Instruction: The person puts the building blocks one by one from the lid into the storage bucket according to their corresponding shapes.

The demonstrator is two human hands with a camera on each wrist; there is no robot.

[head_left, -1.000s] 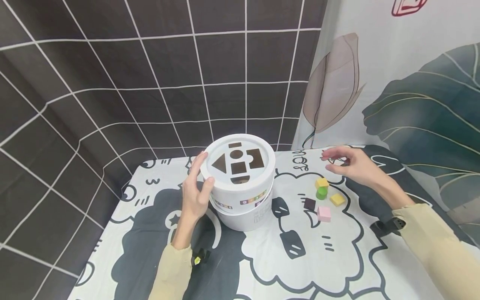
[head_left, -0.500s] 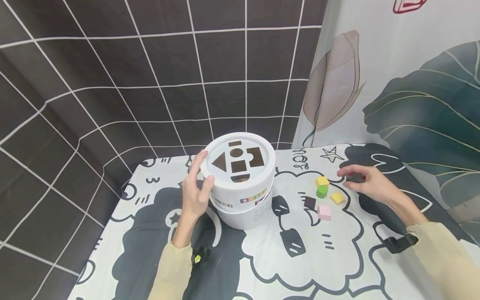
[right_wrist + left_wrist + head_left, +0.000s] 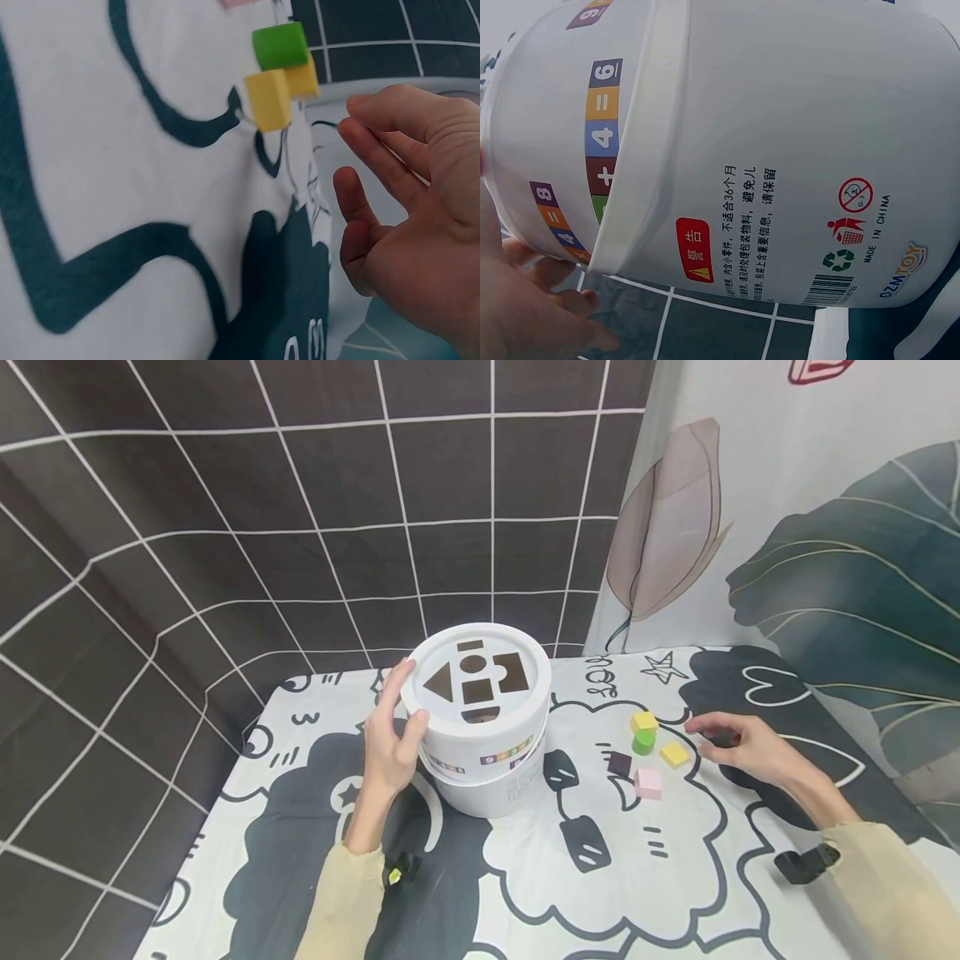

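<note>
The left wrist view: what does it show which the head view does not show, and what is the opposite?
Only left wrist: the red warning label and the OZMTOY logo.
Only head: the cut-out holes in the lid, five small blocks, and the right hand.
Both: the white bucket, its coloured number strips, and the left hand.

On the cloth [image 3: 525, 885], the bucket [image 3: 480, 727] stands left of the blocks [image 3: 643, 743], with the backdrop [image 3: 450, 506] behind both.
</note>
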